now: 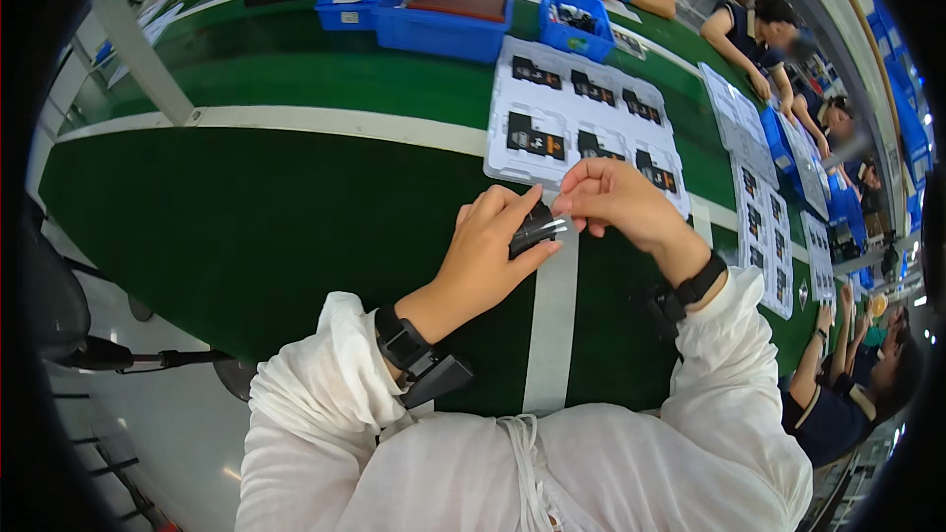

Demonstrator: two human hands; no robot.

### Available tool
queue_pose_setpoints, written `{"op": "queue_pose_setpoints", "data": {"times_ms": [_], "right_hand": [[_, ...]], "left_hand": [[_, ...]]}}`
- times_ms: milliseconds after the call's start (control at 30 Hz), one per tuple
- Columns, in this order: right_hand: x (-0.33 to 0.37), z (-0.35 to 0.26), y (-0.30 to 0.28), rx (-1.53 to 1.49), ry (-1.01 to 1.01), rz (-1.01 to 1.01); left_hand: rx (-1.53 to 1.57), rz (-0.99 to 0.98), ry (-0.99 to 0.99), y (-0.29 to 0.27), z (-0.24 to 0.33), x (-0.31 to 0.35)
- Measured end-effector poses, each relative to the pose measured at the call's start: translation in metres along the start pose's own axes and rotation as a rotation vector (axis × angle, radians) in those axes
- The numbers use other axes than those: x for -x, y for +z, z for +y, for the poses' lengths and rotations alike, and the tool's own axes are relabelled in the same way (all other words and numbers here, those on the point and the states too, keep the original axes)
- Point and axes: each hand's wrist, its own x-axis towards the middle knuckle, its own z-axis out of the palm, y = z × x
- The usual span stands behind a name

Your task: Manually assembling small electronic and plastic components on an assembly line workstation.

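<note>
My left hand [481, 248] is closed around a small black device [529, 232] with pale shiny strips on its right side, gripped between thumb and fingers. The fingers cover much of it, so its kind does not show. Just to its right, my right hand [623, 205] has its thumb and index finger pinched together beside the strips. Whatever may be between those fingertips is too small to make out. Beyond both hands lies a white plastic tray [501, 103] with several black parts [535, 138] in its pockets, each bearing an orange mark.
Blue bins [434, 32] stand on the green table [246, 207] at the far side, and a smaller blue bin [575, 25] holds small dark parts. More white trays [764, 227] line the right. Co-workers sit opposite and along the right. A chair [59, 286] is at left.
</note>
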Motion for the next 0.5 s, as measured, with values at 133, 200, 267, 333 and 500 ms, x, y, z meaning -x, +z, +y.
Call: {"op": "queue_pose_setpoints", "data": {"times_ms": [133, 200, 267, 333, 500], "right_hand": [[0.029, 0.009, 0.008, -0.188, -0.027, 0.103], [0.041, 0.012, 0.004, -0.206, -0.023, 0.105], [0.051, 0.015, 0.005, -0.295, -0.033, 0.094], [0.055, 0.018, 0.013, -0.342, -0.051, 0.099], [0.061, 0.022, 0.031, -0.224, -0.116, 0.159]], "left_hand": [[0.171, -0.142, 0.102, -0.002, 0.004, 0.000], [1.067, -0.102, -0.321, 0.000, 0.008, 0.001], [1.089, -0.237, -0.387, -0.007, 0.006, -0.006], [1.062, -0.243, -0.389, -0.006, 0.009, -0.005], [0.979, -0.232, -0.354, -0.001, 0.013, 0.001]]}}
